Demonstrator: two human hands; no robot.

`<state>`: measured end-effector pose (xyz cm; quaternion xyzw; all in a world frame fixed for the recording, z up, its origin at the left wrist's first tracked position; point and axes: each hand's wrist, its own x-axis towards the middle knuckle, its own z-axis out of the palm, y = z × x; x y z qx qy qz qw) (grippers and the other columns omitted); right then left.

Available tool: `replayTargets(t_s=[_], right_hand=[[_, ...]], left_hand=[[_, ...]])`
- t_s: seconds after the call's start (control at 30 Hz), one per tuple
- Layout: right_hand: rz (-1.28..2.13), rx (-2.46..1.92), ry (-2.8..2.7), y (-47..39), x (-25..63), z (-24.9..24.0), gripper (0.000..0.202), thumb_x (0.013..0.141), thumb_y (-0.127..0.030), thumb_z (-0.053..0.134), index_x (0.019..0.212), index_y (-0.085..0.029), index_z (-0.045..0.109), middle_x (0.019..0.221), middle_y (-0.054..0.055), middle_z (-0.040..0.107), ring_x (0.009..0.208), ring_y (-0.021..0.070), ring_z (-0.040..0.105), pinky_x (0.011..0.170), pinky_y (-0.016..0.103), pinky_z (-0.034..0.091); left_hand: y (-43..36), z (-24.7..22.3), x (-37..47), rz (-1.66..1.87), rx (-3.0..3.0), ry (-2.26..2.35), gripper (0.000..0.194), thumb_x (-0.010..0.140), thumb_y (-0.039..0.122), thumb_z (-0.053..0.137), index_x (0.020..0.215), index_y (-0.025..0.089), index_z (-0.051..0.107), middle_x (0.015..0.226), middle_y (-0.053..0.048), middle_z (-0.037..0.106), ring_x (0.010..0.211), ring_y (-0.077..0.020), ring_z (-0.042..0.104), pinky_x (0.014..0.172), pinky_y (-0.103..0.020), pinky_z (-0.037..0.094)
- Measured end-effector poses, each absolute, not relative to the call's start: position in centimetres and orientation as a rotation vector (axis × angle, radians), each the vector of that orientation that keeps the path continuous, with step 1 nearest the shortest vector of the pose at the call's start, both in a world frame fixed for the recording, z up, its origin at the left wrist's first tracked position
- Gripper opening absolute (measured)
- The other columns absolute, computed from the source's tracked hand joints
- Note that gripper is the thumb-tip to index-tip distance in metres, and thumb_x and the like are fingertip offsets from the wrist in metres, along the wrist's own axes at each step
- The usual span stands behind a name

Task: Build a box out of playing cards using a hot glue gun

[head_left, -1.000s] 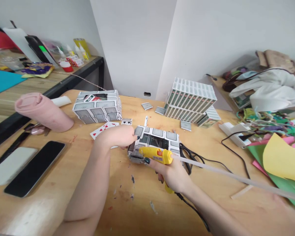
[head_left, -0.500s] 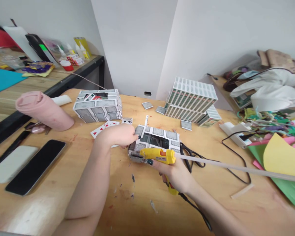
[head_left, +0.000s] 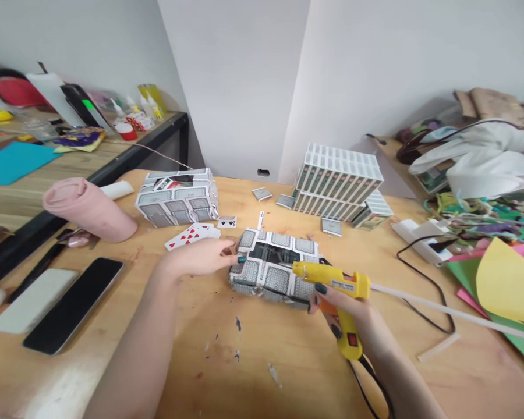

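My right hand [head_left: 349, 308] is wrapped round a yellow hot glue gun [head_left: 327, 276], its nozzle pointing left above a box made of playing cards [head_left: 279, 279]. A long glue stick [head_left: 419, 299] sticks out of the gun's back. The box has grey patterned card backs outside and a dark opening in its top. My left hand [head_left: 205, 256] grips the box's left end, thumb on the top edge; its other fingertips are partly hidden. Just behind that hand lie loose playing cards [head_left: 190, 235], hearts face up. A second card box [head_left: 177, 198] stands farther back on the left.
Stacked card packs [head_left: 336, 180] stand at the back right. Black scissors lie partly hidden behind the gun. A power strip [head_left: 423, 238] with a black cable and coloured paper [head_left: 509, 285] are on the right. A phone [head_left: 74, 305] and a pink roll [head_left: 89, 209] lie left.
My right hand has drawn the glue gun back to the right, away from the box's front left corner. My left hand's fingers have loosened somewhat at the box's left end.
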<state>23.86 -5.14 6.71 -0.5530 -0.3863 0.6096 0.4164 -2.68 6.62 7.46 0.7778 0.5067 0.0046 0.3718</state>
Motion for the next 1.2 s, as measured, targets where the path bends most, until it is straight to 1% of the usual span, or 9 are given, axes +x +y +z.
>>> replayTargets(t_s=[0.07, 0.13, 0.3, 0.57, 0.67, 0.8, 0.97, 1.1, 1.2], right_hand=[[1.509, -1.395, -0.955, -5.1, 24.4, 6.7, 0.034, 0.069, -0.047, 0.066, 0.064, -0.014, 0.061, 0.056, 0.003, 0.059, 0.04, 0.0068, 0.038, 0.036, 0.02, 0.029], [1.498, -1.406, -0.931, -5.2, 24.8, 6.7, 0.033, 0.069, -0.046, 0.066, 0.065, -0.014, 0.061, 0.057, 0.003, 0.059, 0.04, 0.0066, 0.038, 0.037, 0.021, 0.029], [1.507, -1.399, -0.91, -5.5, 24.8, 6.5, 0.031, 0.071, -0.045, 0.064, 0.065, -0.015, 0.06, 0.058, 0.002, 0.057, 0.041, 0.0071, 0.036, 0.038, 0.022, 0.027], [1.518, -1.427, -0.887, -5.6, 24.2, 7.2, 0.029, 0.07, -0.044, 0.064, 0.065, -0.016, 0.058, 0.058, 0.001, 0.059, 0.041, 0.0069, 0.038, 0.039, 0.021, 0.03], [1.524, -1.464, -0.908, -5.4, 23.9, 7.6, 0.027, 0.07, -0.043, 0.064, 0.067, -0.016, 0.059, 0.059, 0.002, 0.062, 0.043, 0.0081, 0.041, 0.038, 0.021, 0.03], [1.576, -1.475, -0.942, -4.8, 22.8, 7.6, 0.023, 0.07, -0.039, 0.064, 0.074, -0.016, 0.061, 0.063, 0.002, 0.065, 0.043, 0.0088, 0.046, 0.037, 0.021, 0.031], [1.575, -1.436, -1.125, -4.2, 20.6, 7.1, 0.021, 0.068, -0.031, 0.064, 0.082, -0.016, 0.063, 0.06, 0.001, 0.064, 0.049, 0.0121, 0.054, 0.039, 0.02, 0.037], [1.591, -1.593, -1.162, -4.3, 19.7, 7.2, 0.024, 0.066, -0.029, 0.063, 0.085, -0.015, 0.063, 0.064, 0.001, 0.067, 0.033, 0.0078, 0.044, 0.03, 0.021, 0.035], [1.611, -1.607, -1.163, -4.3, 19.5, 7.2, 0.026, 0.065, -0.03, 0.063, 0.086, -0.015, 0.062, 0.066, 0.002, 0.068, 0.029, 0.0071, 0.043, 0.028, 0.022, 0.036]], left_hand=[[5.6, 6.2, -3.0, 0.139, 1.907, 1.194, 0.044, 0.083, 0.05, 0.045, 0.117, 0.025, 0.057, 0.126, -0.004, 0.061, 0.111, -0.0213, 0.059, 0.094, -0.03, 0.043], [4.5, 4.8, -3.0, 0.308, 1.751, 1.193, 0.052, 0.083, 0.047, 0.047, 0.131, 0.026, 0.046, 0.14, -0.004, 0.048, 0.122, -0.0218, 0.051, 0.101, -0.032, 0.04], [2.3, 2.7, -1.7, 0.568, 1.49, 1.331, 0.058, 0.081, 0.043, 0.05, 0.136, 0.027, 0.042, 0.148, 0.0, 0.036, 0.138, -0.0213, 0.032, 0.112, -0.034, 0.026], [1.0, 1.3, 0.1, 0.75, 1.351, 1.383, 0.062, 0.083, 0.036, 0.047, 0.141, 0.019, 0.035, 0.15, -0.004, 0.032, 0.14, -0.0202, 0.027, 0.113, -0.033, 0.025], [0.6, 0.6, 0.8, 0.824, 1.318, 1.422, 0.059, 0.084, 0.034, 0.045, 0.14, 0.02, 0.035, 0.15, -0.005, 0.032, 0.14, -0.0201, 0.026, 0.114, -0.034, 0.024], [0.0, -0.1, 1.5, 0.914, 1.244, 1.47, 0.057, 0.087, 0.033, 0.043, 0.142, 0.016, 0.033, 0.151, -0.007, 0.031, 0.14, -0.0194, 0.025, 0.115, -0.034, 0.021], [-0.4, -0.6, 2.0, 0.998, 1.183, 1.444, 0.055, 0.089, 0.036, 0.043, 0.14, 0.02, 0.036, 0.15, -0.005, 0.032, 0.139, -0.0198, 0.029, 0.114, -0.032, 0.024], [-0.7, -0.8, 2.3, 1.041, 1.128, 1.471, 0.054, 0.089, 0.036, 0.043, 0.141, 0.021, 0.035, 0.15, -0.005, 0.032, 0.138, -0.019, 0.03, 0.112, -0.031, 0.027], [-0.9, -0.8, 2.6, 1.06, 1.116, 1.477, 0.052, 0.09, 0.037, 0.042, 0.139, 0.023, 0.036, 0.15, -0.004, 0.033, 0.138, -0.0188, 0.03, 0.113, -0.031, 0.026]])
